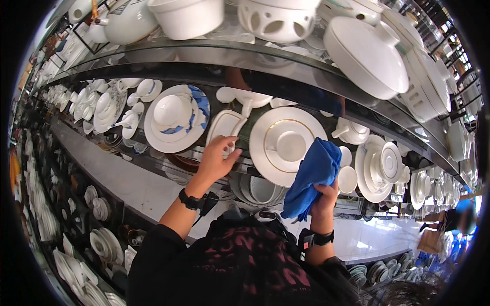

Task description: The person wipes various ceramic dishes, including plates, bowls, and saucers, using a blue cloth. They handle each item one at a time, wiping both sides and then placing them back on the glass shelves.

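Observation:
My left hand [215, 162] is at the near end of a white oblong dish [225, 124] with a wavy rim. Its fingers cover part of that end, the thumb stands apart, and whether they grip the dish is unclear. A bunched blue cloth [316, 174] hangs from my right hand [325, 197], in front of the right edge of a gold-banded white plate [264, 153]. On this plate rests a white cup [291, 146]. Left of the dish lies a stack of blue-patterned white plates [199, 101] topped by an upturned white bowl [168, 110].
A glass shelf [183, 48] above carries white pots and a lidded casserole [363, 57] near its edge. Two white cups [347, 179] and stacked plates [373, 164] lie to the right. Below are grey-white bowls [249, 187]. Behind me, more crockery [105, 244] lines another shelf.

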Available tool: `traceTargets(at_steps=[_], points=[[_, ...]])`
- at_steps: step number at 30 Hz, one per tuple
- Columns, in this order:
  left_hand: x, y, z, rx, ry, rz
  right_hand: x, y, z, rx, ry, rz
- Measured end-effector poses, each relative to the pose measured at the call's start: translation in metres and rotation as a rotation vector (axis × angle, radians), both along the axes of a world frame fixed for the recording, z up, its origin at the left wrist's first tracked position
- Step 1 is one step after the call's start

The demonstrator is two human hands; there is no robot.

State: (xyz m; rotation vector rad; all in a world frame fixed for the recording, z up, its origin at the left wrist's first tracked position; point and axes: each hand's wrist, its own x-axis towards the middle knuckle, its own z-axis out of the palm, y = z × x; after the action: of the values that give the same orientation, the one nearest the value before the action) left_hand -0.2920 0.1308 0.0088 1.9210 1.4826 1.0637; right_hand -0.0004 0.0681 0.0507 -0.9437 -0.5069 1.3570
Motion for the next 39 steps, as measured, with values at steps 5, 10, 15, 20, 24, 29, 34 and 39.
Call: traceTargets(at_steps=[5, 10, 15, 20, 24, 29, 34, 39], points=[[0.065, 0.016, 0.0, -0.224, -0.128, -0.126, 0.02, 0.015, -0.034, -0.147, 0.058, 0.007], [0.084, 0.022, -0.019, -0.17, -0.071, -0.116, 0.018, 0.022, -0.039, -0.166, 0.128, 0.139], [0.075, 0.015, -0.014, -0.129, -0.076, 0.023, 0.001, 0.024, -0.023, -0.151, 0.084, 0.215], [0.02, -0.005, -0.006, -0.104, -0.183, 0.165, -0.041, 0.043, -0.01, -0.078, 0.052, 0.441], [-0.025, -0.015, -0.006, -0.159, -0.193, 0.304, -0.09, 0.069, -0.005, -0.08, 0.032, 0.59], [-0.052, -0.01, -0.016, -0.125, -0.212, 0.415, -0.129, 0.094, -0.015, -0.11, 0.02, 0.665], [-0.058, -0.008, -0.026, -0.152, -0.225, 0.433, -0.139, 0.1, -0.026, -0.147, 0.033, 0.663], [-0.058, -0.008, -0.031, -0.131, -0.194, 0.437, -0.141, 0.099, -0.033, -0.15, 0.048, 0.643]])
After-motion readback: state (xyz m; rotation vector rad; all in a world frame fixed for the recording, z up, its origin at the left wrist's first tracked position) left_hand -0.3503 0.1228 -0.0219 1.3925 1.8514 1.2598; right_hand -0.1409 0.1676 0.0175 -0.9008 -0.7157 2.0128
